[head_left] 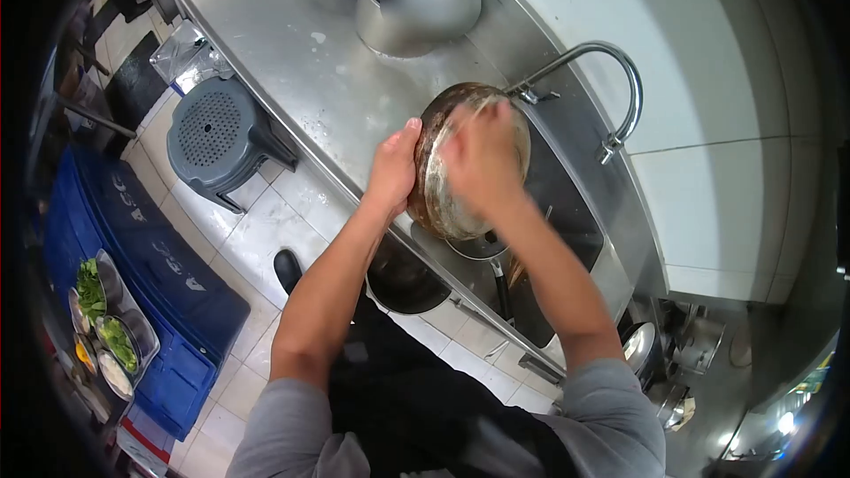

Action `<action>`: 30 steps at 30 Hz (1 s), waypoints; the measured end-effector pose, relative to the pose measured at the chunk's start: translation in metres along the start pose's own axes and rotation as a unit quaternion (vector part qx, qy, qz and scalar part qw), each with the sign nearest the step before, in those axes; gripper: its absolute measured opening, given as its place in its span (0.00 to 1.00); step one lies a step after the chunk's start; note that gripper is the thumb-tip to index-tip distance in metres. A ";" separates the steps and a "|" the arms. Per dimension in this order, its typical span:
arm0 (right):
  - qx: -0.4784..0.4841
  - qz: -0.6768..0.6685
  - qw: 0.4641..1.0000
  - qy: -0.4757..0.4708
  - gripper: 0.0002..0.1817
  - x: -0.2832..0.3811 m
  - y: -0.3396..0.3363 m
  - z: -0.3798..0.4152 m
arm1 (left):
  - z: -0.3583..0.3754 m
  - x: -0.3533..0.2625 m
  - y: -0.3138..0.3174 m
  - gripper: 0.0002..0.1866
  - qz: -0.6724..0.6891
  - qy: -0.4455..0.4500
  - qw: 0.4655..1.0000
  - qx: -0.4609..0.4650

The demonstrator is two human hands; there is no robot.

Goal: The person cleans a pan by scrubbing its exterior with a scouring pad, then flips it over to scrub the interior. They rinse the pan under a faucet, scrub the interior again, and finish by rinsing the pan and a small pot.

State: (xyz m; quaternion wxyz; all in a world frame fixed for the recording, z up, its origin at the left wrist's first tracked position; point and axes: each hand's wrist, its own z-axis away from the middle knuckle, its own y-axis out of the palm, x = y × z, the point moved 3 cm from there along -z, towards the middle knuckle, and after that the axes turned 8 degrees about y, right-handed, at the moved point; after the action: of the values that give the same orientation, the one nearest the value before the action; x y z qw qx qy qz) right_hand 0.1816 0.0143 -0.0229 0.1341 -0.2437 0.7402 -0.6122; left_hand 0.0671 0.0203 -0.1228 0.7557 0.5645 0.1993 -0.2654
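Over the edge of the sink [571, 199], a round metal pot [436, 199] is held tilted, its side brown with stains and its face streaked with whitish foam. My left hand [394, 168] grips the pot's near left edge, thumb pointing up. Against the pot's foamy face presses my right hand [482, 159], blurred by motion, with its fingers curled. Whatever those fingers hold is hidden. In the sink below lies a pan with a black handle [502, 290], partly covered by the pot and my right arm.
A curved faucet [633, 80] rises at the sink's right side. On the steel counter [274, 44] stands a large pot [372, 22]. A grey stool [208, 128] and a blue bin [115, 230], with trays of vegetables [115, 336] near it, are to the left.
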 end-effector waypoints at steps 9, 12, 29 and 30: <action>0.099 -0.097 0.959 0.245 0.23 -0.092 0.008 -0.058 | 0.001 0.001 0.003 0.20 -0.007 0.003 1.000 -0.003; 0.182 -0.289 0.867 0.364 0.25 -0.130 0.023 -0.072 | -0.002 0.003 -0.004 0.20 -0.038 0.006 0.999 0.005; 0.263 0.070 0.959 0.081 0.33 -0.016 0.014 -0.090 | -0.002 -0.004 -0.014 0.29 -0.109 0.085 0.989 -0.054; 0.362 -0.009 0.914 0.185 0.33 -0.026 0.010 -0.109 | -0.004 0.004 -0.015 0.29 -0.109 0.076 0.990 -0.041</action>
State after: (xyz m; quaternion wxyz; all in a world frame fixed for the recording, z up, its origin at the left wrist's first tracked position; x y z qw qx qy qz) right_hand 0.1474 0.1206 -0.0113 0.0683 -0.0676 0.4770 -0.8736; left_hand 0.0613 0.0201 -0.1378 0.7279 0.5262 0.3269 -0.2941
